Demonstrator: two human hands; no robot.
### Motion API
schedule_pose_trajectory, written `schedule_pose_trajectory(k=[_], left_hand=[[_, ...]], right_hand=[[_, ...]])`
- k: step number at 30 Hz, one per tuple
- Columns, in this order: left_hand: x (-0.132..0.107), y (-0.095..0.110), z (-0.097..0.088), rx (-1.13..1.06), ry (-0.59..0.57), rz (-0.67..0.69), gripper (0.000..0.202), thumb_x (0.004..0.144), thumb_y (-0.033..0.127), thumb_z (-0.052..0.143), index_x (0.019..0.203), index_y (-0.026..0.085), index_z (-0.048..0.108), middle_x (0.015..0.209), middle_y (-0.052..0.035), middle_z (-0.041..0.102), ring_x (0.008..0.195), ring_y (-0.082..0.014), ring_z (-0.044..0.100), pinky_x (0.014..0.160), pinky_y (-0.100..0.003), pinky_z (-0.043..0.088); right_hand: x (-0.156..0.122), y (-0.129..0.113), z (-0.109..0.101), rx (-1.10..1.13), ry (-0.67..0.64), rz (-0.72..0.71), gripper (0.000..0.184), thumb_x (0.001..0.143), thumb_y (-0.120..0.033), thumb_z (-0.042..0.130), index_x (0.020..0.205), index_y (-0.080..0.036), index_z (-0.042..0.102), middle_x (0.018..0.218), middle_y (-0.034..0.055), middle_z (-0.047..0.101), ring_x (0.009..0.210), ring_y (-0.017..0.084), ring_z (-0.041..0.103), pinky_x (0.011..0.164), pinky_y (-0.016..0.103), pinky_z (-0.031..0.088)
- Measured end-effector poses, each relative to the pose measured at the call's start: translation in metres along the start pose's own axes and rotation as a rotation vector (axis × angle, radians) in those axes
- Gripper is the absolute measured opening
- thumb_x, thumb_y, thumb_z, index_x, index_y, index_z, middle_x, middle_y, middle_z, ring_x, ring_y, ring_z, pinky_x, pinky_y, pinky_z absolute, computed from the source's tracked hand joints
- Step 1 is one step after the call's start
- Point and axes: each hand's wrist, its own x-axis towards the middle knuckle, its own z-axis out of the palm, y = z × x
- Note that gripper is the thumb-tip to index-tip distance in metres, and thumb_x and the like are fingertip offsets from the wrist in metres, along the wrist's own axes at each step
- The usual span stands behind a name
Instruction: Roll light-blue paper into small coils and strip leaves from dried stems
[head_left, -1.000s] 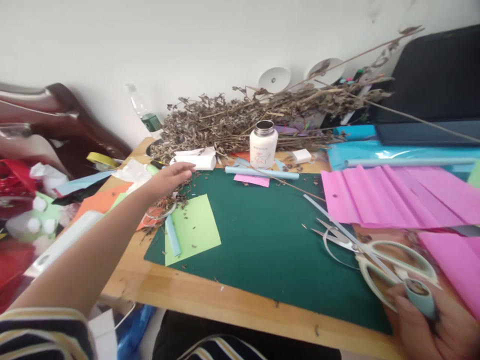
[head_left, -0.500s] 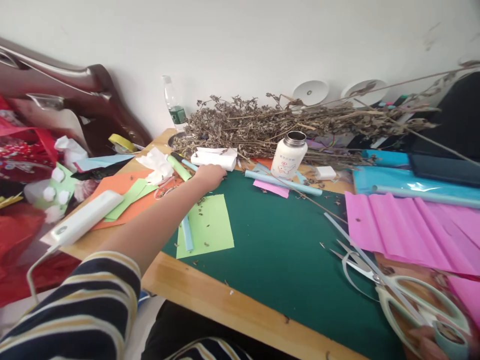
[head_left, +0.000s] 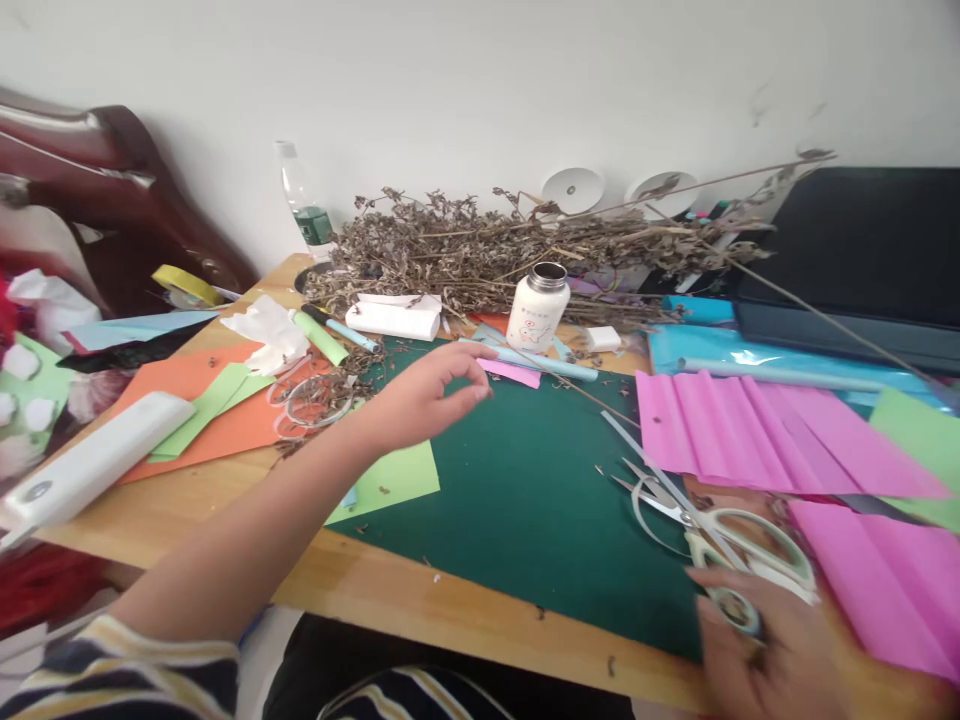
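Observation:
My left hand (head_left: 442, 395) hovers over the green mat (head_left: 525, 500), fingers loosely curved and thumb apart, with nothing visible in it. It is just in front of a pale blue paper tube (head_left: 555, 363) and a small pink paper piece (head_left: 511, 374). At the lower right, my right hand (head_left: 780, 640) grips a small pale blue roll (head_left: 736, 608), its round end facing up. Beyond the roll, scissors (head_left: 686, 515) with cream handles lie partly open. A long pale strip (head_left: 667, 480) crosses them; whether it joins the roll I cannot tell.
Dried stems (head_left: 450, 245) lie heaped along the wall. A white bottle (head_left: 538, 308) stands uncapped before them. Pink crepe paper (head_left: 712, 425) covers the right side. Green paper (head_left: 409, 480), orange paper (head_left: 225, 430) and a white corded device (head_left: 105, 460) are at left. A plastic bottle (head_left: 306, 205) stands behind.
My left hand has drawn back from the white roll at the rear and moved right and nearer. My right hand has come further into view with the pale blue roll. The view has shifted right.

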Motion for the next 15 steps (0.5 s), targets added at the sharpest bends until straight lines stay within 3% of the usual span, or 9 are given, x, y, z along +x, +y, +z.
schedule_pose_trajectory(k=[3,6,8,11,15], left_hand=[[-0.013,0.036,0.005,-0.149,-0.006,0.111,0.015,0.079,0.023,0.038,0.074,0.018,0.052,0.116,-0.0054,0.046,0.110,-0.0181,0.040,0.090,-0.036,0.036],[-0.019,0.048,0.012,-0.226,0.007,0.200,0.012,0.078,0.021,0.041,0.074,0.019,0.052,0.116,-0.0062,0.046,0.111,-0.0183,0.039,0.092,-0.036,0.036],[-0.019,0.042,0.018,-0.237,0.060,0.220,0.011,0.078,0.020,0.042,0.074,0.018,0.052,0.113,-0.0073,0.048,0.110,-0.0177,0.040,0.091,-0.035,0.036],[-0.020,0.024,0.027,-0.219,0.194,0.210,0.009,0.078,0.018,0.042,0.076,0.017,0.051,0.107,-0.0087,0.050,0.105,-0.0168,0.044,0.087,-0.033,0.039],[-0.021,0.006,0.036,-0.151,0.284,0.206,0.007,0.076,0.017,0.045,0.076,0.018,0.053,0.102,-0.0072,0.053,0.100,-0.0170,0.047,0.086,-0.034,0.039]], right_hand=[[0.030,-0.037,0.019,0.201,-0.080,-0.197,0.020,0.070,-0.018,0.047,0.090,-0.021,0.048,0.086,0.0060,0.059,0.083,0.022,0.052,0.073,0.040,0.040],[0.066,-0.064,0.049,0.434,-0.271,-0.213,0.019,0.075,-0.016,0.043,0.092,-0.023,0.047,0.086,0.0031,0.058,0.080,0.017,0.054,0.069,0.032,0.044],[0.087,-0.075,0.070,0.517,-0.318,-0.154,0.011,0.075,-0.021,0.046,0.085,-0.023,0.049,0.077,0.0005,0.058,0.070,0.014,0.055,0.062,0.028,0.045],[0.107,-0.080,0.094,0.703,-0.367,-0.113,0.015,0.072,-0.027,0.052,0.085,-0.022,0.049,0.078,-0.0004,0.058,0.069,0.013,0.055,0.063,0.027,0.046],[0.109,-0.077,0.106,0.887,-0.429,-0.072,0.018,0.072,-0.028,0.053,0.088,-0.022,0.049,0.083,0.0004,0.058,0.076,0.013,0.056,0.067,0.027,0.048]])
